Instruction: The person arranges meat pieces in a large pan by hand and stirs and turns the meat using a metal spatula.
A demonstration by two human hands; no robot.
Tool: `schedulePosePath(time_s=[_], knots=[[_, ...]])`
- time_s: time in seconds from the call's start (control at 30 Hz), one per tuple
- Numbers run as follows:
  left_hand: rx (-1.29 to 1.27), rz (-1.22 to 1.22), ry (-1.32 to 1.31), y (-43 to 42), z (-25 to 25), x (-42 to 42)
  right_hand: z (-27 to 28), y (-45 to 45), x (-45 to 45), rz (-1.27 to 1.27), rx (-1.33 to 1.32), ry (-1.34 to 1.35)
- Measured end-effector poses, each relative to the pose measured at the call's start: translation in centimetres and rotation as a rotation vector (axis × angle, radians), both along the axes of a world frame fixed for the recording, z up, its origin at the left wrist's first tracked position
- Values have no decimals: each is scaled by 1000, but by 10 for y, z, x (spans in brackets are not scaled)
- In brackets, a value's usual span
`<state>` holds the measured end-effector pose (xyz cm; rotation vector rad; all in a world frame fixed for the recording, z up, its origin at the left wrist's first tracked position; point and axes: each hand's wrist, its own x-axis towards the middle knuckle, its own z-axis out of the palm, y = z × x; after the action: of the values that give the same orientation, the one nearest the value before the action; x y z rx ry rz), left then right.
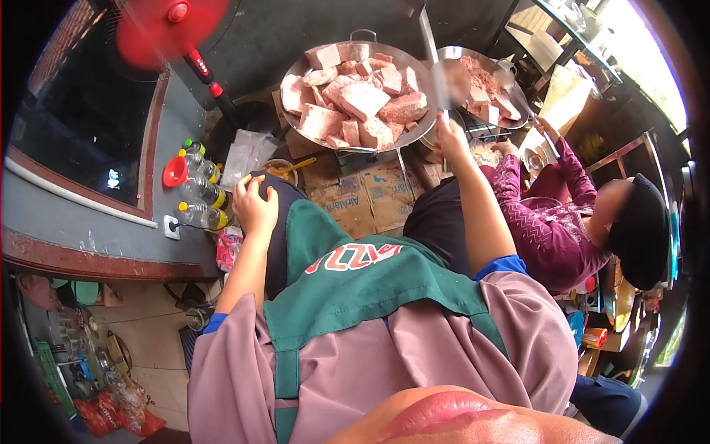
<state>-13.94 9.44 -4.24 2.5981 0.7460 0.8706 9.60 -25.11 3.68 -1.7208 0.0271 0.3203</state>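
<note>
My left hand (255,203) rests on my left knee, fingers apart, holding nothing. My right hand (450,137) is closed around the handle of a long metal utensil (430,41), held upright at the right edge of a large metal pan. That wide pan (291,133) stands in front of me, heaped with pinkish blocks (364,100). A second metal pan (525,118) with similar pieces sits to its right, partly behind the utensil. What the utensil's upper end looks like is blurred.
A person in a maroon patterned top (547,237) sits at the right, hands near the second pan. A red fan (174,26) stands at the upper left. Yellow-labelled bottles (203,216) and a red funnel (175,172) line the left wall. Flattened cardboard (362,196) covers the floor.
</note>
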Motion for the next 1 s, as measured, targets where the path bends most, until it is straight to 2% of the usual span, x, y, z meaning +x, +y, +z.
schedulePosePath(time_s=[0.03,0.1,0.17,0.23,0.3,0.33,0.37,0.43,0.5,0.63,0.7,0.77,0.83,0.87,0.93,1.0], knots=[[1,-2,2,1,-2,0,-3,0,5,-17,-37,-165],[9,7,4,-1,-2,0,-40,0,23,-189,-421,-780],[4,21,16,-4,1,1,-92,4,14,-296,-586,-783],[8,17,18,-7,3,-1,-178,-9,18,-127,-826,-463],[16,12,6,-5,8,1,-167,-8,12,136,-573,-5],[14,4,7,-6,9,-1,-148,-11,16,121,-230,363],[8,-6,10,-8,7,-2,-114,-9,12,62,-53,481],[33,-9,-8,-6,4,-3,-88,-27,27,145,254,641],[19,-3,1,-4,2,-5,-27,-14,2,62,-20,356],[5,2,14,-3,-3,-6,-2,-3,0,-19,20,-181],[-5,10,16,-4,1,-3,-51,-1,24,-185,-365,-694],[-1,8,13,-4,2,-3,-93,4,6,-241,-608,-715],[-5,4,17,-7,1,-2,-188,-9,15,-116,-842,-463],[-8,6,18,-8,1,-2,-202,-12,16,-10,-834,-339],[1,-10,24,-4,-2,-3,-193,-5,13,118,-716,-62],[3,-18,19,-3,-1,-6,-149,-1,-1,166,-513,234]])
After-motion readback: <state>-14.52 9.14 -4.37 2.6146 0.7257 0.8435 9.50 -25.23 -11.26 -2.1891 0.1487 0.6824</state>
